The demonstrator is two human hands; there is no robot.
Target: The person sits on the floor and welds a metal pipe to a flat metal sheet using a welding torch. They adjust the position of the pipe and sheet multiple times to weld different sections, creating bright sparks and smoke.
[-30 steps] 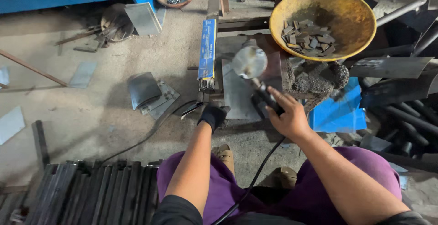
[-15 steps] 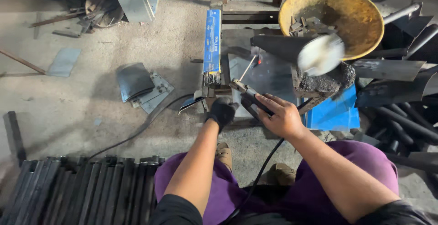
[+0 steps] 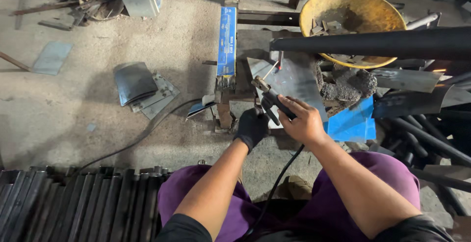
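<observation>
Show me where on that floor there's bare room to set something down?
The widest bare floor lies left of the gloved left hand, between the curved metal sheets and the stack of dark bars. Another bare strip runs left of the blue box. To the right of the right hand, the yellow bowl, pipes and scrap crowd everything.

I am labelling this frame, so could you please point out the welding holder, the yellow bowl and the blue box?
welding holder [image 3: 274,103], head view, on its dark handle above the right hand.
yellow bowl [image 3: 380,7], head view, on its inner wall.
blue box [image 3: 226,41], head view, on its long top face.
</observation>
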